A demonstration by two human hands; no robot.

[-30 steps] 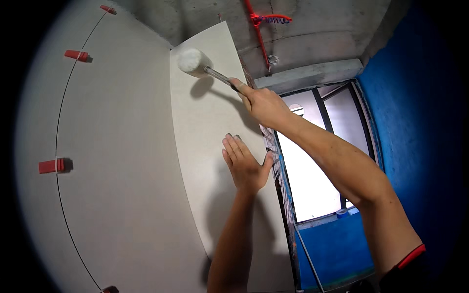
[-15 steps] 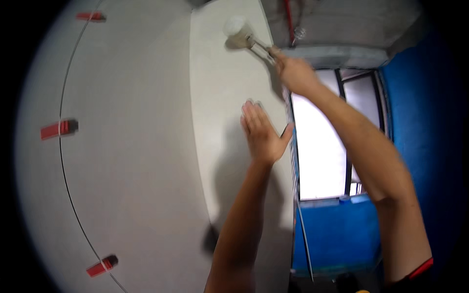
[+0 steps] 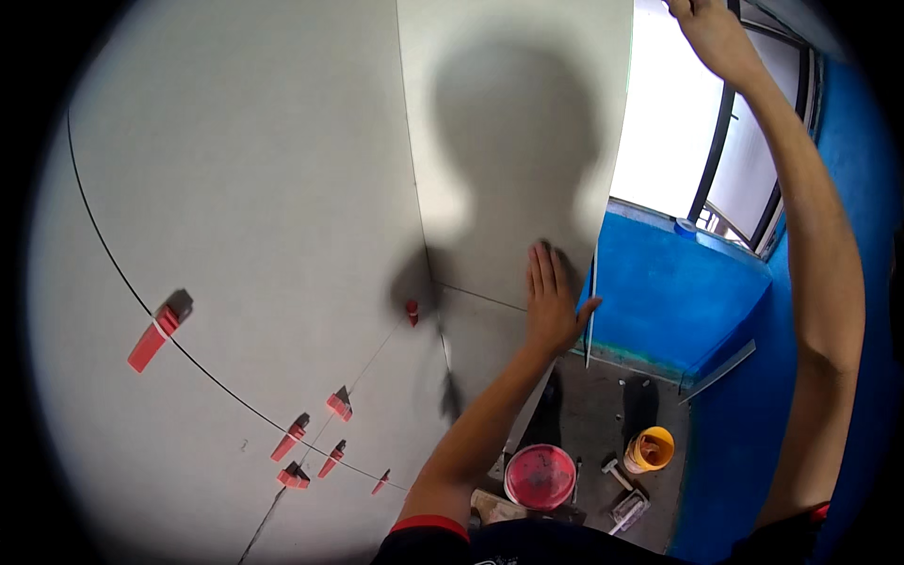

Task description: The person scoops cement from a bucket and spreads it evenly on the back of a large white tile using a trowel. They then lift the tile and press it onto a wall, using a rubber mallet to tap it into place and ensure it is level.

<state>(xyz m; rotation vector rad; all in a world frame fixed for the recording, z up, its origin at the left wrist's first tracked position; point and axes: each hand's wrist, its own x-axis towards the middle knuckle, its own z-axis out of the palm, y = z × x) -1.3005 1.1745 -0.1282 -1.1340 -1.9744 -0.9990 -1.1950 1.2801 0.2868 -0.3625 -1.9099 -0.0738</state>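
My left hand (image 3: 556, 311) lies flat with fingers stretched on a pale wall slab (image 3: 490, 254), close to its right edge. My right hand (image 3: 720, 42) is raised at the upper right in front of the window, with its curled fingers cut off by the picture's top edge. The mallet that it gripped half a second ago is out of sight beyond that edge. The shadow of my head and shoulders falls across the slab. Red wedges in clips (image 3: 153, 341) sit along the dark joints between the big grey slabs on the left.
A window (image 3: 669, 113) and a blue wall (image 3: 669, 282) are at the right. Down on the floor stand a red-stained round tub (image 3: 540, 478) and a yellow bucket (image 3: 650, 450). A small hammer (image 3: 617, 474) and a flat trowel-like tool (image 3: 629, 508) lie beside them.
The view has tipped down, bringing the floor into sight. My right hand now appears farther right and higher, its mallet out of frame. My left hand stays flat on the slab.
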